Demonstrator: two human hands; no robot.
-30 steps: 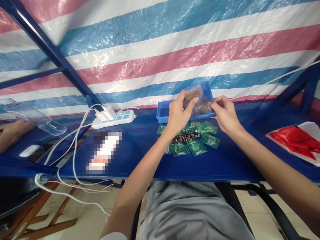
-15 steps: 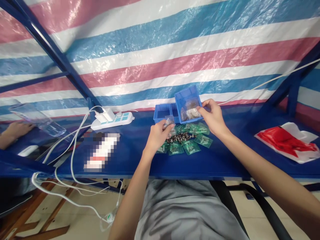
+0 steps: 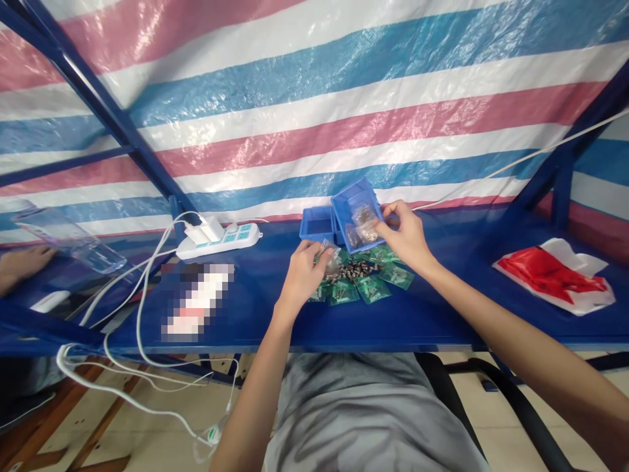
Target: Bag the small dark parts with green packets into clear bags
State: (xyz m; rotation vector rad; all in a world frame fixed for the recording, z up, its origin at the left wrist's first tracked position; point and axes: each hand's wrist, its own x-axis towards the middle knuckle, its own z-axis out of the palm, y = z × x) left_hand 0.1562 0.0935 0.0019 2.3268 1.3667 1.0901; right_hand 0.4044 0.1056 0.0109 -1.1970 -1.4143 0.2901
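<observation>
At left hand (image 3: 304, 274); clear bag (image 3: 335, 256) between thumb and fingers

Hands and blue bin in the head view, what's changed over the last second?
The left hand has moved from over the tilted blue bin leftward and toward the person, holding a small clear plastic bag. The right hand keeps hold of that bin, which has shifted left. The green packets, power strip and red-and-white plastic bag stayed put.
</observation>
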